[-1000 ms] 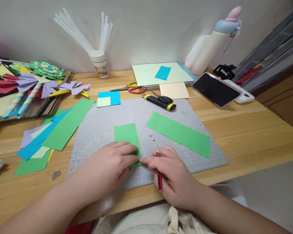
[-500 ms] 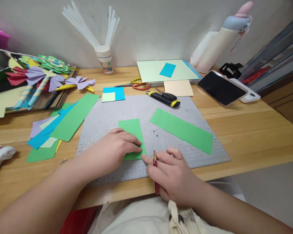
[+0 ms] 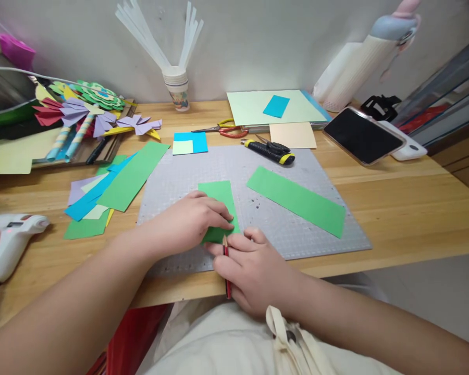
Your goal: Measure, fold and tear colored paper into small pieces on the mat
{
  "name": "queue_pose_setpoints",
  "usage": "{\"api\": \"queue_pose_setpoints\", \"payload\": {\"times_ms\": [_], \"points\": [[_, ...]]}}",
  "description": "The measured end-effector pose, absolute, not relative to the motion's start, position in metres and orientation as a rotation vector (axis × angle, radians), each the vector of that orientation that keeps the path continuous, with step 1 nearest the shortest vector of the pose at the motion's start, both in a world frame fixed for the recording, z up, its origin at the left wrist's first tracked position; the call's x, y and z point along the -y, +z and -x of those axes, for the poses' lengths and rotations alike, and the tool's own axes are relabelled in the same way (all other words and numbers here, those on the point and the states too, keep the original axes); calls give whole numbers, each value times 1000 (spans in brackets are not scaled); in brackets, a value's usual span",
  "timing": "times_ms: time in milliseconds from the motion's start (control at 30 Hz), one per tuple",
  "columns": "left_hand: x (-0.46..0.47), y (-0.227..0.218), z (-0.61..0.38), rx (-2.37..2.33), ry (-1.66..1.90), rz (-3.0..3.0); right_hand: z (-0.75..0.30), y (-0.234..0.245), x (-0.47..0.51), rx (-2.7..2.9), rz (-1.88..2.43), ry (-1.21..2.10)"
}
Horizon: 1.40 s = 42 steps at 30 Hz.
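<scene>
My left hand lies flat on a small green paper rectangle on the grey cutting mat, fingers pressed down on its near part. My right hand sits just below the paper's near edge, fingers curled round a red pencil that points up toward the paper. A longer green strip lies on the mat to the right, apart from both hands.
A utility knife, scissors, blue and pale paper squares and a phone lie behind the mat. Paper scraps and paper flowers are on the left, a glue gun at the near left edge.
The view has shifted, so everything sits further right and higher. My right hand with the pencil has slid left, closer under the green paper; my left hand stays pressed on it.
</scene>
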<state>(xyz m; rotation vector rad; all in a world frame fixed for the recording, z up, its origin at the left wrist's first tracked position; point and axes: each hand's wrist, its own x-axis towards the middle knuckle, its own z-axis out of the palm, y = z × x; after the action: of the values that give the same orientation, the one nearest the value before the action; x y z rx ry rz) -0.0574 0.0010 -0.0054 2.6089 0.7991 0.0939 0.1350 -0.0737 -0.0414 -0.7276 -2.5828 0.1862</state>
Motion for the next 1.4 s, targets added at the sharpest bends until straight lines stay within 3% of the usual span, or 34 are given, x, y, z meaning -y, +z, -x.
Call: {"api": "queue_pose_setpoints", "payload": {"times_ms": [267, 767, 1167, 1400], "points": [[-1, -8, 58, -807, 99, -2611, -131, -40, 78, 2525, 597, 203], [2, -2, 56, -770, 128, -2665, -159, -31, 100, 2400, 1261, 246], [6, -1, 54, -845, 147, -2603, -163, -28, 99, 2376, 1340, 56], [7, -9, 52, -1597, 251, -2443, -170, -37, 97, 2278, 1277, 294]]}}
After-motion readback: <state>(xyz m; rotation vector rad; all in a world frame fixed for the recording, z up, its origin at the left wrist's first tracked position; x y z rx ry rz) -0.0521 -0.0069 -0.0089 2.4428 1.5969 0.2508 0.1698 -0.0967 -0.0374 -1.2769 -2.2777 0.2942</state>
